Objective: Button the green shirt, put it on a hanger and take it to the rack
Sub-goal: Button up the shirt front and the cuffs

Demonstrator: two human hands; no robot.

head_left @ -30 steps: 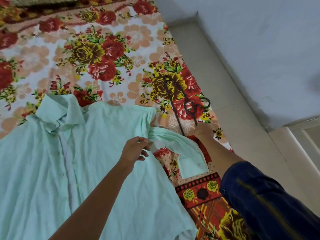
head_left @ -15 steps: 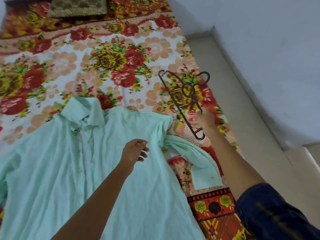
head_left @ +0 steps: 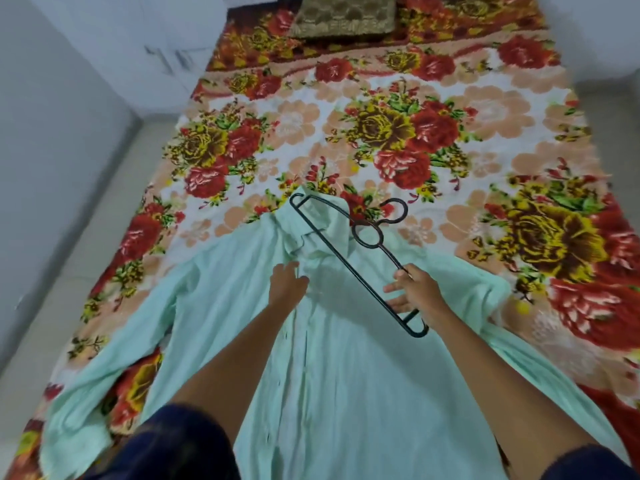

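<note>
While the green shirt (head_left: 346,375) lies flat on the bed (head_left: 450,98), right hand (head_left: 417,292) fingers pinch the black hanger (head_left: 353,261); left hand (head_left: 287,284) fingers spread, resting near its collar.

Bed covered by a red, yellow and peach floral blanket (head_left: 433,98); pale green buttoned cotton shirt (head_left: 346,393) spread flat on it, brown-gold patterned cushion (head_left: 343,15) at far end.

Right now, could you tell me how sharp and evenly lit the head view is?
Head view: light is soft and even, no glare; the hanger casts a faint shadow on the green shirt. The centre is fairly sharp, but the sleeves and bottom corners smear with motion blur. Wide-angle distortion splays the bed edges outward.
</note>
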